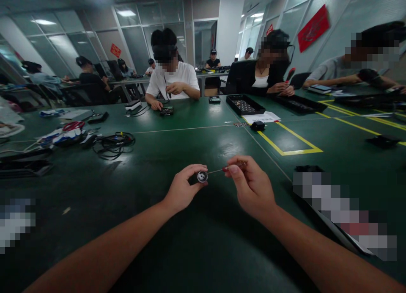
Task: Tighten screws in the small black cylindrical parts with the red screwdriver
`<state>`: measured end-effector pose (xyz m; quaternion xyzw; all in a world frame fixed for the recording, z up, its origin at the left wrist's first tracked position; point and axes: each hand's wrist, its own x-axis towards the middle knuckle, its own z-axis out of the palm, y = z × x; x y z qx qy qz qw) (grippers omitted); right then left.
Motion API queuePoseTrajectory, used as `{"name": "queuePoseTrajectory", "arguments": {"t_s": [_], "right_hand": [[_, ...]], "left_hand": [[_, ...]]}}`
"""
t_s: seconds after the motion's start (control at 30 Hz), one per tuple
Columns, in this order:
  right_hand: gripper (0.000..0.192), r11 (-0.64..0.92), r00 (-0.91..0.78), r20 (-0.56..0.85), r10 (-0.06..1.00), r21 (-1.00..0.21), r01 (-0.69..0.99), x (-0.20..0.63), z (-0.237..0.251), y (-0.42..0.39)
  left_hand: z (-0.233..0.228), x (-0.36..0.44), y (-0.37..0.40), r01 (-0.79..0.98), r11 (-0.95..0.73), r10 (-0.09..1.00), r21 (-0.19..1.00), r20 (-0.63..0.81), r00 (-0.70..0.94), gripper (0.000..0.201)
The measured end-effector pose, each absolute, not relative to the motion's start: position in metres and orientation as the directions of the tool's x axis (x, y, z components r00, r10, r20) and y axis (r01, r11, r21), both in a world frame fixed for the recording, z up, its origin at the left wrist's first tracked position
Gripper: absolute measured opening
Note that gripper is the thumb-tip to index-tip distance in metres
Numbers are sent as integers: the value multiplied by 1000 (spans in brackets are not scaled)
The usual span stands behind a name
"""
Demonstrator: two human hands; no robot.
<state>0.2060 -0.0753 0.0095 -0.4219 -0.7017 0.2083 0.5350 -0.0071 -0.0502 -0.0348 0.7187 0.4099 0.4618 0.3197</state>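
Above the near edge of the dark green tabletop [196, 136], toward its middle, the left hand [182, 190] has its grip clenched around a small black cylindrical part with a round silvery face [199, 177], that face turned toward the camera; the right hand [250, 185] pinches a thin screwdriver with a reddish handle and slim metal shaft [223, 169] between thumb and fingers, and the shaft's tip reaches the silvery face (whether it actually sits in a screw is too small to tell); both hands hover just off the surface, close together, forearms coming in from the near edge. Toward the left edge lies a tangle of black cables [114, 144], with a red-and-white bundle of cords [68, 132] beside it; right of centre a rectangle of yellow tape [287, 140] marks the surface, a small black box [257, 125] at its far corner; beyond it a black compartment tray [245, 104] rests by the far edge. Across the far edge a person in a white T-shirt [173, 79] and a person in a dark jacket [253, 77] are seated, their hands busy with small items.
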Motion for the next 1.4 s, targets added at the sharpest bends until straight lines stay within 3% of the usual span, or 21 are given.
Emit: {"name": "queuePoseTrajectory", "arguments": {"t_s": [0.77,1.03,1.17,1.4], "right_hand": [[12,589,-215,558,801,-670,452,205,14,-75],[13,564,-241,510,826,-723,399,206,20,-78],[25,544,-170,526,833,-724,425,204,17,-77],[15,551,-123,560,820,-712,436,205,14,-76]], "left_hand": [[-28,-7,-52,381,-469,883,797,429,190,32],[-27,-7,-50,370,-505,863,780,450,229,33],[-30,-7,-50,364,-524,851,770,454,264,34],[-32,-8,-49,378,-512,859,772,446,253,36]]}}
